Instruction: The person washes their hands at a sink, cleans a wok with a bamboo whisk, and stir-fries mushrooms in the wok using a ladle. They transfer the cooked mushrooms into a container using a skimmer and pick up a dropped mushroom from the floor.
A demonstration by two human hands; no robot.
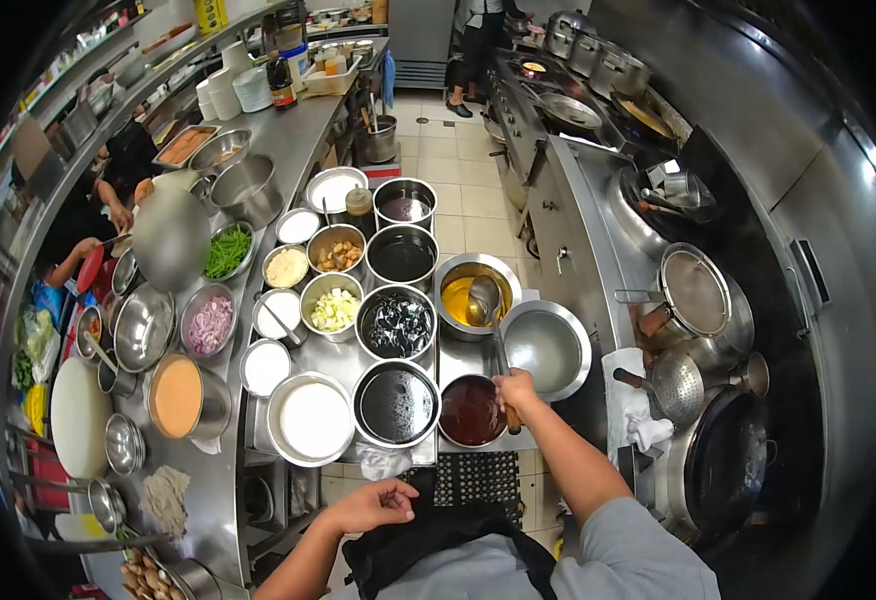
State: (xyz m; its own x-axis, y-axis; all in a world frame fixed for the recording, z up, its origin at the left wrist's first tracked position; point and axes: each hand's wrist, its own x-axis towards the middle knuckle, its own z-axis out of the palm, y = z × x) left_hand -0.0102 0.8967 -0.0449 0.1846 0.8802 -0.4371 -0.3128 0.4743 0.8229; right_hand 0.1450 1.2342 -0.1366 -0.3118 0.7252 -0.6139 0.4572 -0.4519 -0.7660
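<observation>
Right fingers [506, 392] grip a ladle [502, 346]; steel counters [303, 127] flank the tiled floor [480, 228].

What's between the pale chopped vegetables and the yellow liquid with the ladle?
Head view: one pot of dark liquid stands between the chopped vegetables and the yellow liquid.

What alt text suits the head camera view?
A person's right hand grips a ladle, its scoop in or just above a pot of golden liquid, in a crowded kitchen. The left hand looks empty, near a pot of black liquid.
</observation>
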